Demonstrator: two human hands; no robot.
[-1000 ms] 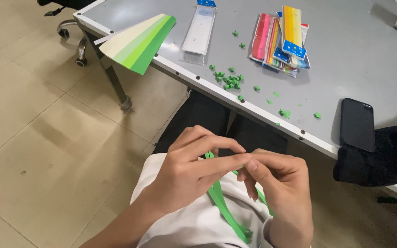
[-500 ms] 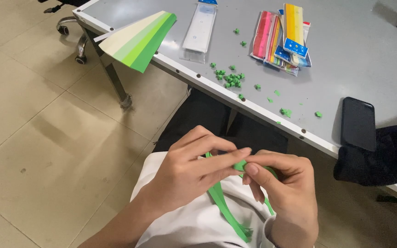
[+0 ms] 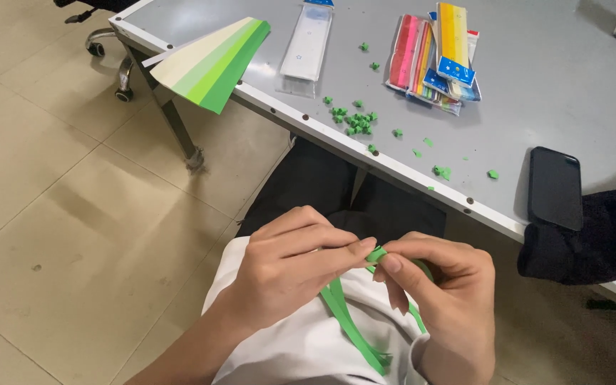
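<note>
My left hand and my right hand meet over my lap, below the table's edge. Both pinch the folded end of a narrow green paper strip between thumb and fingertips. The strip's loose length hangs down across my white shirt. On the grey table lies a small heap of folded green paper pieces, with a few more scattered to the right.
A fan of green and cream paper strips overhangs the table's left corner. A clear packet, colourful strip packs and a black phone lie on the table. A dark sleeve rests at the right edge. An office chair base stands far left.
My fingers have worked the fold slightly, and the strip's folded end now shows between the fingertips. Both hands stay over my lap.
</note>
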